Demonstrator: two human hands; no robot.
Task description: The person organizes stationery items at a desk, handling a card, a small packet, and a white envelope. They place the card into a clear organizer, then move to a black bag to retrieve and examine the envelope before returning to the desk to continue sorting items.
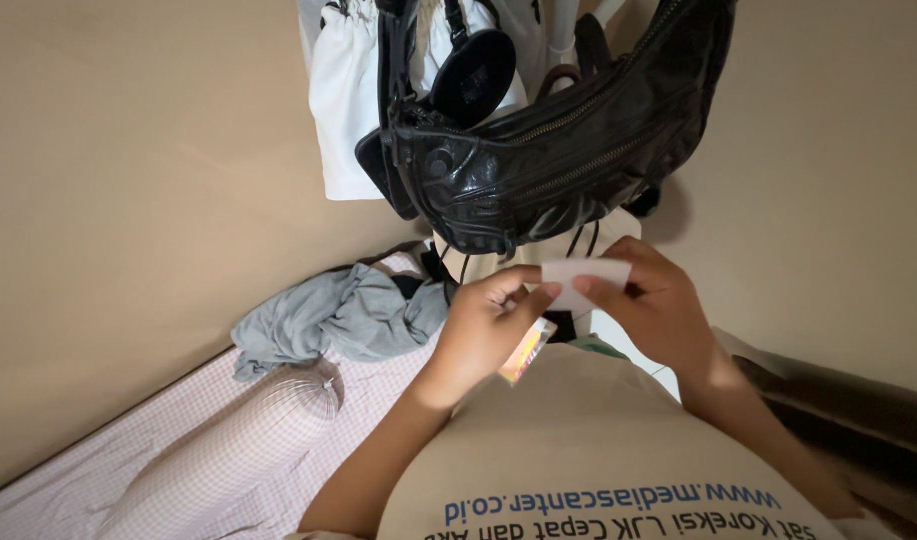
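We hold a small white slip (582, 277) between both hands in front of the black bag (558, 140). Our left hand (488, 330) pinches its lower left edge with thumb and forefinger, and a bright packet (525, 352) sits tucked under the same fingers. Our right hand (650, 300) pinches the slip's right edge. With two things in the left grip, we judge the packet could slide out and drop onto the bed (208, 450) below
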